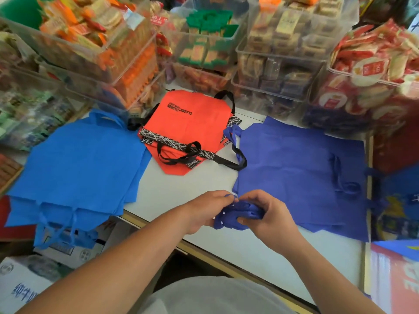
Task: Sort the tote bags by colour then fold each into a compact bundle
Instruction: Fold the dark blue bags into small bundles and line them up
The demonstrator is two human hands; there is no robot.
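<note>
With three colour piles already laid out, your left hand and right hand both pinch a violet-blue tote bag into a bundle, probably needing one tightening tuck next.

Body check: both forearms bare, no sleeves reaching into view, no watch, rings or wristbands. Left hand and right hand bare, no gloves; nails short and unpainted where visible. Torso in a plain light grey top, smooth fabric, no print, logo or seams visible, filling the bottom centre below the forearms.
</note>
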